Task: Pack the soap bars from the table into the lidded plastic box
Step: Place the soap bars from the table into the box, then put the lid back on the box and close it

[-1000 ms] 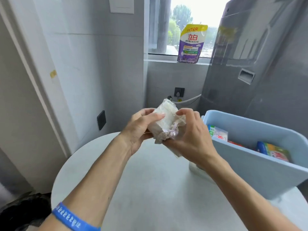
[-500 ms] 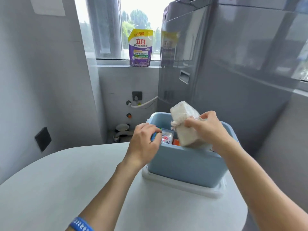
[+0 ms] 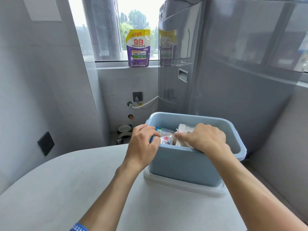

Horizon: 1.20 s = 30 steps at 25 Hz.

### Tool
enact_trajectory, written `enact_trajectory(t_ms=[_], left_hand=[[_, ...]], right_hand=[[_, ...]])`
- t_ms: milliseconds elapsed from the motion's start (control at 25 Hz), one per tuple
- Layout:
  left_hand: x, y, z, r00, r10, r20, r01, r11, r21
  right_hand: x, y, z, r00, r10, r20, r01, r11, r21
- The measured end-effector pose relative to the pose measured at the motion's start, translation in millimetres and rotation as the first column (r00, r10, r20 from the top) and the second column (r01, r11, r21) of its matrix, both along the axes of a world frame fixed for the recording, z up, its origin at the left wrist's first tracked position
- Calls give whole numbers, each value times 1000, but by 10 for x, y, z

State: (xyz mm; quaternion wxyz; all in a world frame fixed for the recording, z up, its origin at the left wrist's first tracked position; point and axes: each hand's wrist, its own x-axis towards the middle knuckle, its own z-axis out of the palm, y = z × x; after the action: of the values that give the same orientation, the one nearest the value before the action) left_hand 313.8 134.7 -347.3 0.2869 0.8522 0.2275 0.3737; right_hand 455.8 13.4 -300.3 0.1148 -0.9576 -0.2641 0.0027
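1. Looks like the placing step: the wrapped soap bar [image 3: 184, 130] is down inside the blue box [image 3: 183, 165], toward its right half, beside other packs.
2. Next I'd guess let go, then fit the lid, which seems to be the white piece under the box.
3. Right hand [image 3: 205, 139] is curled over that bar, fingers on it.
4. Left hand [image 3: 143, 144] is clamped around the box's near-left corner rim.
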Motion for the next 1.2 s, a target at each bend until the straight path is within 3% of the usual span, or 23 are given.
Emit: enact_trajectory(t_ms=[120,160,240,280,320,400,440,640,840,960,1080,1200], left_hand=[[27,-44,-31,991,103,80,-84,973,-216],[20,-26,-34,984,157,88,-113,920,-375],[4,0,-26,980,183,82,-76,719,-691],[-3,2,-21,984,160,81,-36,620,-784],[-1,-8,-16,986,144,80,-14,555,-832],[6,-70,-2,980,164,111,14,503,-864],[1,-109,8,973,186,136,25,500,-865],[-144,-155,264,931,231,283,122,533,-837],[-730,101,448,851,351,390,119,596,-794],[-1237,290,398,829,432,356,37,593,-805],[-1673,422,197,842,476,254,-39,522,-852],[-1913,554,38,912,380,153,-33,440,-898]], right_hand=[[85,-92,53,997,64,43,-65,997,46],[160,-178,58,991,46,129,-64,988,141],[365,-453,46,969,-92,229,15,948,318],[456,-596,27,972,-168,166,102,932,347],[527,-723,-13,973,-230,-24,222,897,383],[563,-877,-98,828,-132,-545,437,761,479],[558,-922,-131,749,-48,-661,492,708,507],[477,-892,22,772,85,-630,452,624,637],[163,-391,298,769,326,-550,314,557,769],[-211,48,221,732,388,-559,257,603,755],[-480,398,27,672,411,-616,216,687,694],[-572,599,-188,654,379,-655,197,750,631]])
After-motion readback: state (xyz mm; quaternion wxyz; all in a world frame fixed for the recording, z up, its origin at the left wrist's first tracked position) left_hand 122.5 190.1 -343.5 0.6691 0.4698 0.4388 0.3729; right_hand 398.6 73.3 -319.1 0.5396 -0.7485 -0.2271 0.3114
